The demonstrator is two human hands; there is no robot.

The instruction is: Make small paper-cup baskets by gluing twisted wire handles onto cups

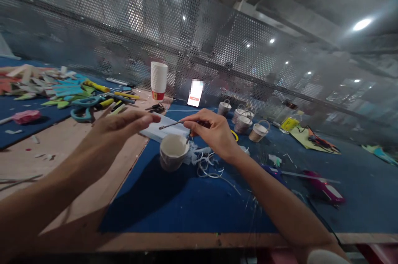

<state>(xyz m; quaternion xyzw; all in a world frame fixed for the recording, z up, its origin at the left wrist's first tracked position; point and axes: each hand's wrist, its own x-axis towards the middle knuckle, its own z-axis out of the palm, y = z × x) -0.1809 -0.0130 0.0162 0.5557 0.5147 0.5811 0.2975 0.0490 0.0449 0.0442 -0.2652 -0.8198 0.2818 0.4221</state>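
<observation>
In my right hand (211, 129) a thin dark twisted strip (169, 125) is pinched between thumb and fingers, one end pointing left. A short dark end also hangs below the fingertips. My left hand (133, 125) hovers to the left of the strip's tip, fingers stretched out and nothing visible in them. Below and between both hands stands a small pale cup (174, 152) with a wrapped outside, upright on a blue mat (186, 210). White tangled strings (211, 166) and scraps lie right beside it, under my right wrist.
A stack of paper cups (158, 79) and a lit phone (195, 94) stand at the back. Several small handled buckets (244, 123) are behind my right hand. Blue-handled scissors (83, 110) lie left; glue guns (323, 187) and a yellow-labelled bottle (290, 123) are right.
</observation>
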